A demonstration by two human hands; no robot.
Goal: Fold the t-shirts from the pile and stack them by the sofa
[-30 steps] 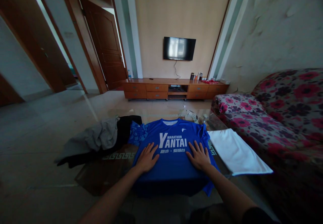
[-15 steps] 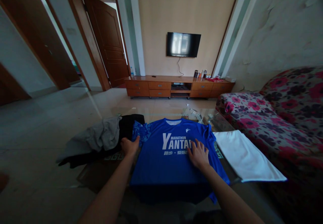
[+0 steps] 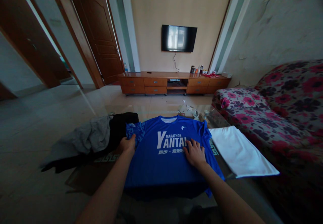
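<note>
A blue T-shirt [image 3: 156, 166] with white lettering lies spread on the glass table, its neck pointing away from me and its hem hanging over the near edge. My left hand [image 3: 127, 146] is closed at the shirt's patterned left sleeve, thumb and fingers pinching the sleeve's edge. On the right of the chest print rests my right hand [image 3: 195, 152], palm down with the fingers spread, covering the end of the lettering. Grey and black clothing [image 3: 97, 135] lies heaped just left of my left hand. To the right of the shirt is a flat white cloth [image 3: 241, 151].
The glass table [image 3: 106, 158] has a patterned border, with a crumpled clear plastic bag [image 3: 188, 109] near its far side. A flowered sofa [image 3: 252, 113] stands at the right. Across the floor are a low wooden cabinet [image 3: 153, 86] and a wall-mounted television [image 3: 179, 38].
My left thumb and fingers have come together on the sleeve. The right hand stays flat on the shirt. The view has shifted slightly, moving the scene left and up.
</note>
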